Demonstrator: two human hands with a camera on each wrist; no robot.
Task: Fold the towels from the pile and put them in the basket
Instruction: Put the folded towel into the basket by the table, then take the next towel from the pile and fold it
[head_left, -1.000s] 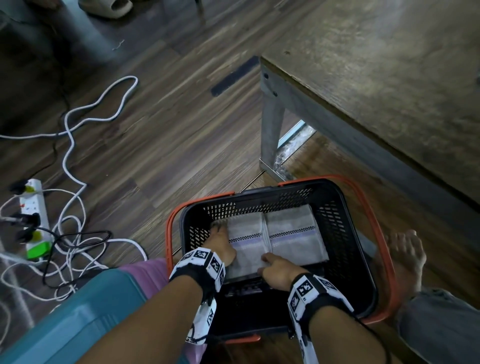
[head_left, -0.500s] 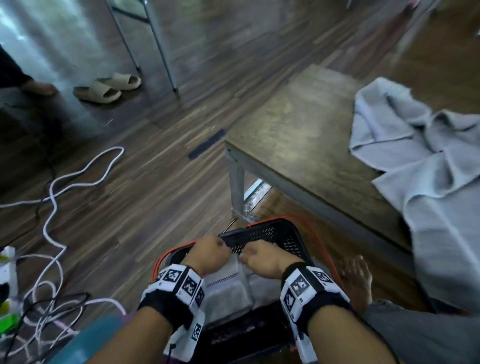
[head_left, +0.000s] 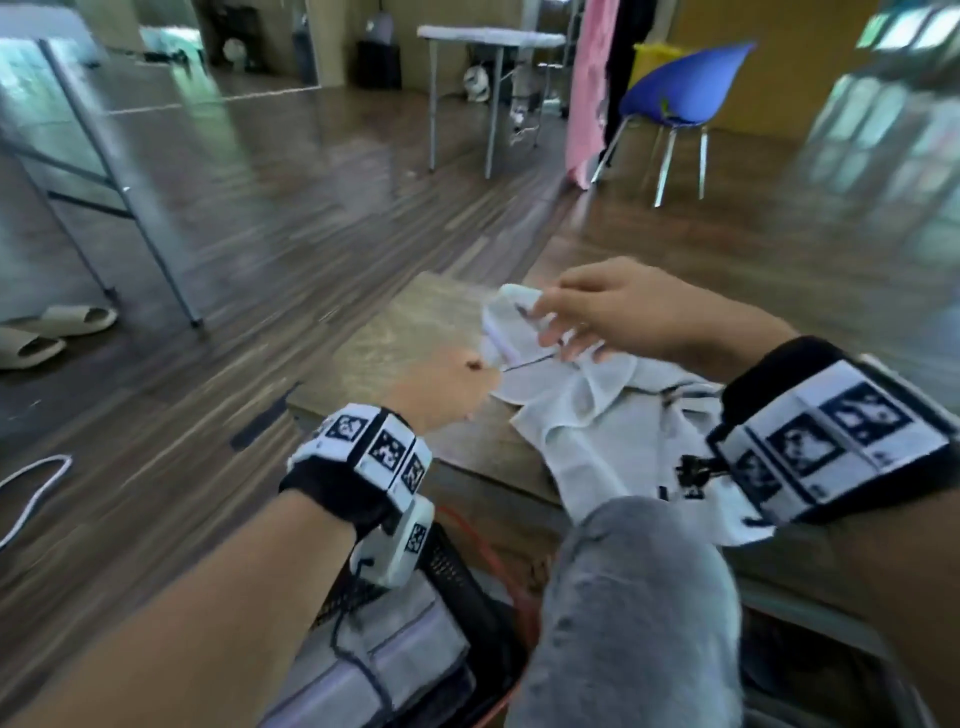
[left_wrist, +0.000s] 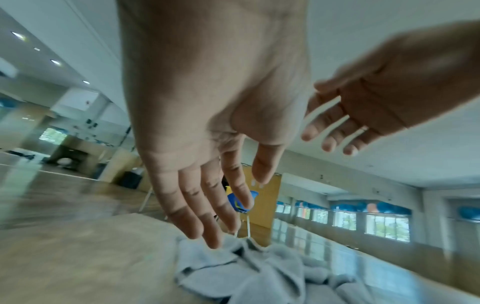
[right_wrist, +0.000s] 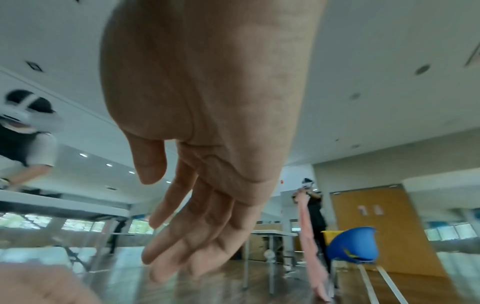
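Note:
A crumpled pile of pale grey towels (head_left: 587, 431) lies on the low wooden table (head_left: 395, 338). My left hand (head_left: 452, 384) reaches toward its near left edge with straight fingers, whose tips are just above the cloth (left_wrist: 246, 273) in the left wrist view. My right hand (head_left: 561, 332) hovers over the pile's far corner, fingers spread and relaxed, holding nothing (right_wrist: 161, 222). Below my left wrist sits the black mesh basket (head_left: 457, 566) with an orange handle, holding folded towels (head_left: 395, 649).
My knee in grey jeans (head_left: 634, 597) is between the basket and the table. A blue chair (head_left: 680, 88), a folding table (head_left: 488, 36) and a hanging pink cloth (head_left: 592, 88) stand beyond. Sandals (head_left: 47, 332) and a white cable (head_left: 31, 483) lie on the floor, left.
Both hands have left the folded towels in the basket and risen to the pile on the table. The head view has swung up from the basket to the table and room.

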